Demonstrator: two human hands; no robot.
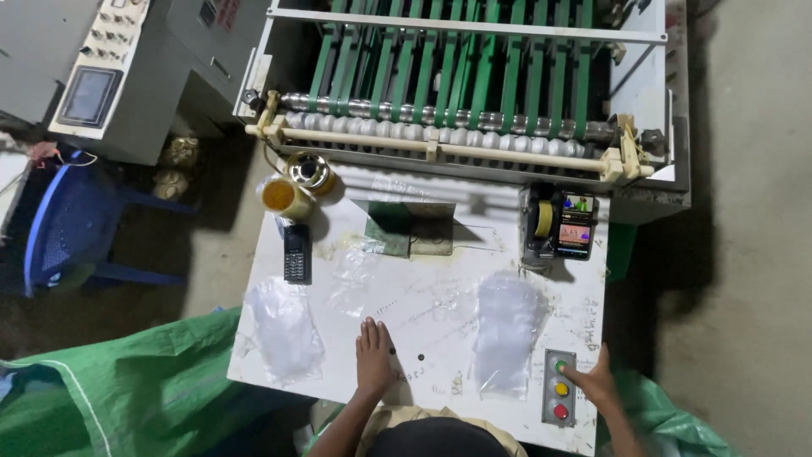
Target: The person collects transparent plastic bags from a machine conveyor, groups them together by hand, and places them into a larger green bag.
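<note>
My left hand (373, 355) lies flat on the white table (440, 288), fingers together, holding nothing. A stack of clear plastic bags (284, 328) lies to its left. My right hand (594, 379) rests at the table's right edge with a fingertip on the green button of a grey button box (560, 388), which also has a yellow and a red button. Between my hands lies a second stack of clear bags (506, 330). A few loose clear bags (355, 275) lie further up the table.
A bag-making machine with green belts and rollers (457, 76) stands behind the table. On the table are two tape rolls (298, 186), a dark handset (296, 253), a tape dispenser (541, 222) and a lit phone (575, 225). A green sack (127, 393) and blue chair (63, 224) stand left.
</note>
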